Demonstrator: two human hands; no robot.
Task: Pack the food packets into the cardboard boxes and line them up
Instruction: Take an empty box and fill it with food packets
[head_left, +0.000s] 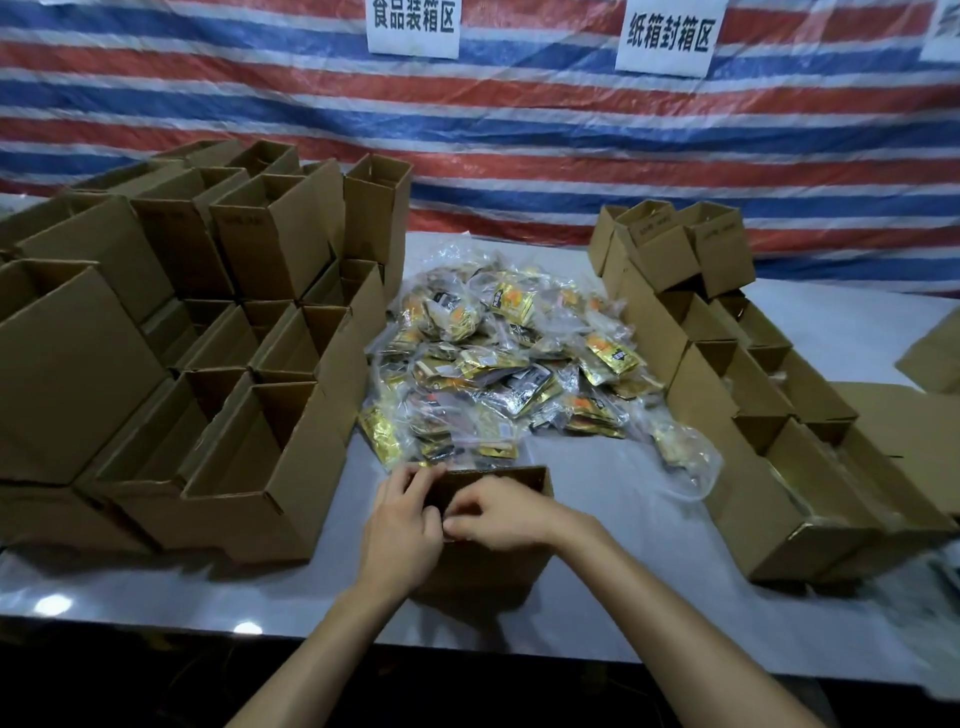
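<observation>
Left hand (402, 525), right hand (498, 514): fingers (415, 477) curled on cardboard box (493, 569) near rim. Best: steady box square before adding food packets (498, 364).

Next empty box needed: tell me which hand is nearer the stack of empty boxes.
Left. The left hand holds the left edge of the front box, just right of the stack; the right hand is farther right, over that box.

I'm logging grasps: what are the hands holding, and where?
The cardboard box in front: the left hand grips its top left corner, the right hand pinches its near top edge.
</observation>
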